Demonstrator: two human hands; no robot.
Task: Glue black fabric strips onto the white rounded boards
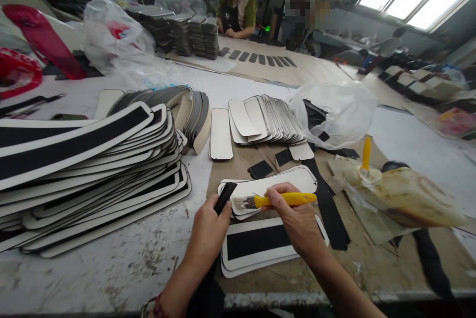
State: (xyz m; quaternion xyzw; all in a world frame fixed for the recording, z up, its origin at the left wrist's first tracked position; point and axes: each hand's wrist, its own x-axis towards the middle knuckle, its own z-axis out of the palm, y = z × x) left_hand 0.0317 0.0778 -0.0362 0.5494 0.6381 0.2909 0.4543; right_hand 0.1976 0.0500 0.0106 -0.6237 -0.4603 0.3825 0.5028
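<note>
My left hand [211, 223] pinches a folded black strip [224, 198] at the left end of some white rounded panels [286, 179]. In my right hand [292, 209] is a yellow-handled brush [303, 199], its bristles pointing left over the panels, close to the strip. Whether the bristles touch the panel is hard to tell. Just below, nearer the front edge, lies a small stack of white panels, the top one bearing a black rectangle [256, 241]; my right forearm covers part of its right side.
Tall piles of black-centred panels [156, 179] stand left. White pieces [275, 119] and a plastic bag [338, 114] lie behind. Right are black strips [332, 219] and a glue-smeared bag [416, 199] with another yellow handle [366, 153]. A person [238, 10] works across the table.
</note>
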